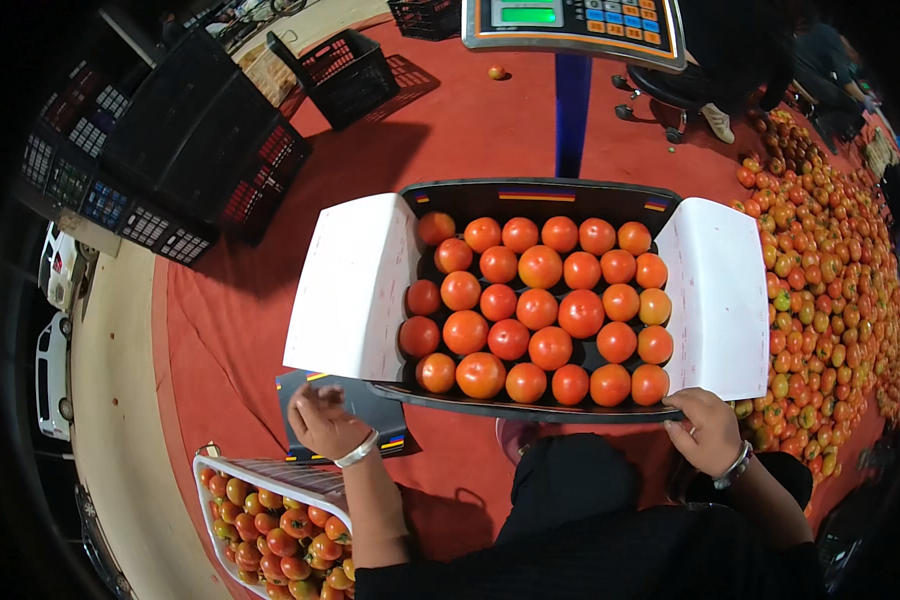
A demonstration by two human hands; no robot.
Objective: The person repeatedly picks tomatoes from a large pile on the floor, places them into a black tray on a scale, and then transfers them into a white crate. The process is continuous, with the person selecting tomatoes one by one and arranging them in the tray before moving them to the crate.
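Observation:
A black box (585, 412) with rows of red tomatoes (540, 266) sits before me, level with the scale's post behind it. White paper liner flaps fold outward at its left (345, 289) and right (720, 300) ends. My right hand (703, 431) pinches the near rim at the right corner, thumb below and fingers above. Off the near left corner, my left hand (326, 421) is raised with loosely curled fingers and nothing visible in it. It hovers over a flat black carton piece (352, 409) with coloured stripes. Whatever supports the box is hidden beneath it.
A white basket (208, 510) of tomatoes stands at lower left. Loose tomatoes (832, 300) form a large heap on the right. Beyond the box is a digital scale display (529, 15) on a blue post (572, 112). Black crates (187, 142) are stacked at left; people sit beyond.

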